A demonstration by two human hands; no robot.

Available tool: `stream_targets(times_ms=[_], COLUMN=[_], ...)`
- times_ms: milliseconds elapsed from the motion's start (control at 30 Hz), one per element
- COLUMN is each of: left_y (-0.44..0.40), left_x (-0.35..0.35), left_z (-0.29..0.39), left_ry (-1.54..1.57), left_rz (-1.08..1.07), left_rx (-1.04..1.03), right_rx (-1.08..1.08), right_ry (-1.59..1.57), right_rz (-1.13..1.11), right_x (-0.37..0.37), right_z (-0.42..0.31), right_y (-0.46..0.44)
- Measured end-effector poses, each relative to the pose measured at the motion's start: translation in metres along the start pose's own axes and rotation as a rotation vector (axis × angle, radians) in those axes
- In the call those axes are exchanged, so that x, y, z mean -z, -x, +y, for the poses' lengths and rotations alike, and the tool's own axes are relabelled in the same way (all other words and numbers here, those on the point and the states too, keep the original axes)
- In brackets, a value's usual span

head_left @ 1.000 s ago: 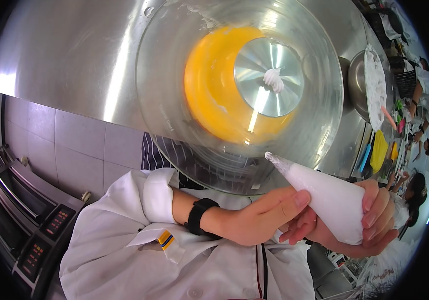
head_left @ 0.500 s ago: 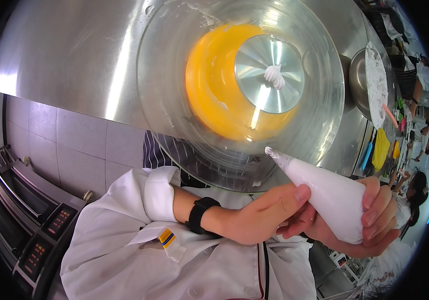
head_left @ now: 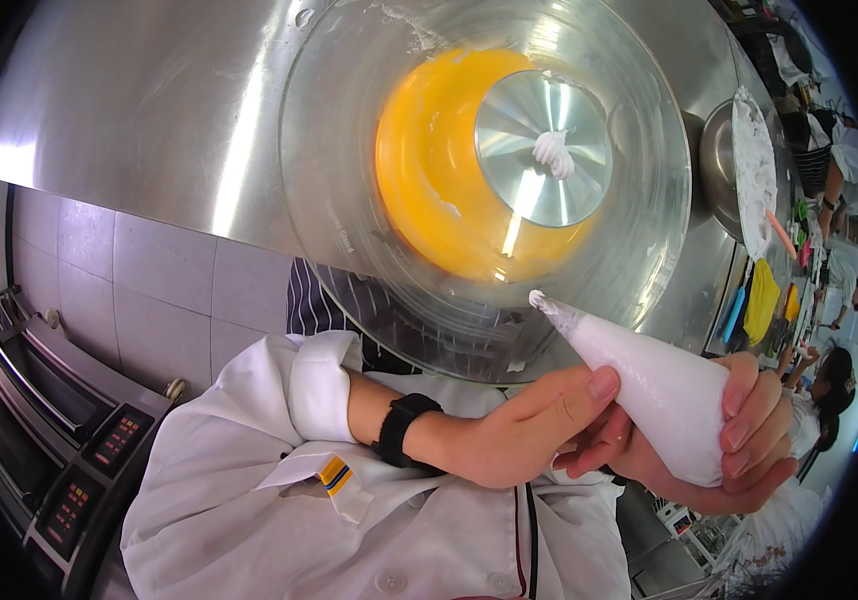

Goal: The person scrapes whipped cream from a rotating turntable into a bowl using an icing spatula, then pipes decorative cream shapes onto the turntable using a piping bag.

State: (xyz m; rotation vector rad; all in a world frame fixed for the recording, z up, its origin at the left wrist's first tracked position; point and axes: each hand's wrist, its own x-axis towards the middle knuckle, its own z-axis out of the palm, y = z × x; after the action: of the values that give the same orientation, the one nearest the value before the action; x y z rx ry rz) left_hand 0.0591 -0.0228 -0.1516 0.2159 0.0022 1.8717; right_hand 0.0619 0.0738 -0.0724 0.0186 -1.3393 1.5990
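Observation:
My right hand [head_left: 754,440] is wrapped around the wide end of a piping bag [head_left: 644,385] filled with white cream. Nearer the tip, my left hand [head_left: 544,425], below a black wristband, pinches the bag's side with the thumb on it; some of its fingers are hidden. The bag points up and left, with a small white blob at its tip, over the near part of a large clear disc [head_left: 339,190]. Under the disc shows an orange-yellow round base [head_left: 414,175]. A small swirl of white cream [head_left: 553,154] sits on a shiny metal round [head_left: 509,120] at the centre.
A metal bowl [head_left: 719,165] with white cream on its rim stands right of the disc. Beyond it lie a yellow cloth [head_left: 761,300] and coloured tools. Other people are at the far right. An oven-like appliance [head_left: 79,430] stands at lower left, beside the tiled floor.
The view has shifted slightly. Both hands keep their hold on the piping bag, and the white blob at its tip looks a little rounder.

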Motion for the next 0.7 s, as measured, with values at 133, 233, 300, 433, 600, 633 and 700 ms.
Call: stream_targets(times_ms=[133, 233, 300, 433, 600, 633, 700], left_y=[0.0001, -0.0002, -0.0008, -0.0006, -0.0009, -0.0011, -0.0006], left_x=[-0.0019, -0.0016, -0.0011, -0.0023, -0.0026, -0.0025, -0.0025], left_z=[-0.0003, 0.0001, 0.0008, 0.0015, 0.0022, 0.0026, 0.0029], left_ry=[-0.011, 0.016, 0.008, -0.003, -0.026, -0.026, -0.034], left_rz=[0.031, 0.015, 0.005, 0.01, 0.007, -0.003, -0.003], left_rx=[-0.001, -0.005, -0.01, -0.008, -0.013, -0.016, -0.02], right_rx=[-0.004, -0.001, 0.004, 0.025, 0.006, 0.002, 0.005], right_ry=[0.027, 0.018, 0.006, 0.0, -0.01, -0.012, -0.005], right_rz=[0.006, 0.004, 0.003, -0.011, -0.022, -0.026, -0.023], right_x=[-0.0005, -0.0005, -0.0001, 0.0003, 0.0026, 0.0026, 0.0017], right_z=[-0.0006, 0.0005, 0.0016, 0.0031, 0.0015, 0.0015, 0.0016], right_y=[0.0008, 0.0007, 0.0009, 0.0004, 0.0002, 0.0003, 0.0007])
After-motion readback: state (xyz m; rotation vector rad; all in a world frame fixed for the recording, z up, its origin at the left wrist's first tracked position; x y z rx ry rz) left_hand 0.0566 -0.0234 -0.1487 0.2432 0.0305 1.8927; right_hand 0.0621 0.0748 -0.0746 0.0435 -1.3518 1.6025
